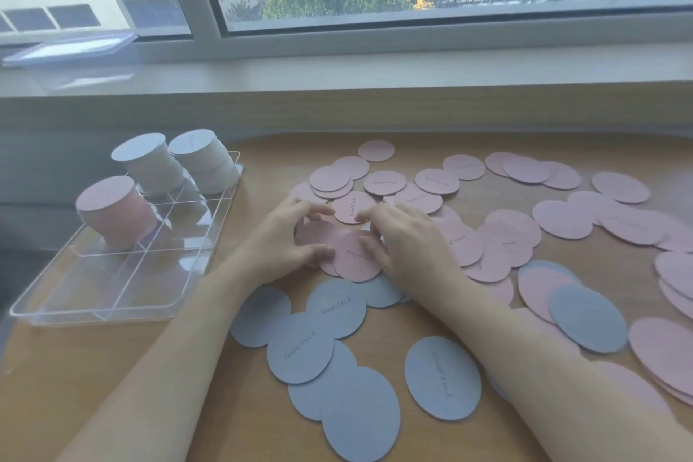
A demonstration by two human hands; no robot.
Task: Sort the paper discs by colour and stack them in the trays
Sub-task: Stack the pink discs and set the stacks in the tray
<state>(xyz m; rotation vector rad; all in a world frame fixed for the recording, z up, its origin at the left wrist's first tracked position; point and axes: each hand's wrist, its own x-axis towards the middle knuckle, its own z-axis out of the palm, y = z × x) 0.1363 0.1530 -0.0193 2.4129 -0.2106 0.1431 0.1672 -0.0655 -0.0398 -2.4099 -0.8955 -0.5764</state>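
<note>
1. Centrally, the left hand [285, 236] and the right hand [405, 240] face each other over a small overlapping bunch of round pink paper discs [354, 255] lying on the wooden worktop [225, 386]. Both sets of fingers are curled inward and pinch the edges of the bunch from opposite sides, the left thumb [318, 253] pressed on its near rim.
2. Whether the bunch is lifted or only squared up against the worktop is hard to tell from this angle.
3. Around the hands, loose pink discs [506, 236] spread far to the right, and round grey-blue paper discs [318, 341] lie nearer the person.
4. To the left stands a clear plastic divided tray [112, 296]. It holds one pink stack [112, 210] and two pale grey stacks [176, 161] in its far compartments; its near compartments look unfilled.
5. Risks, as I judge them:
   - Thin discs gathered edge-on may fan out or slip free if the pinch is uneven.
   - A grey-blue disc tucked beneath could ride along unnoticed and spoil the colour sort.
   - Both grey stacks lean, so a knock to the tray could topple them.
   - The forearms rest close to the grey-blue discs and could drag them.
</note>
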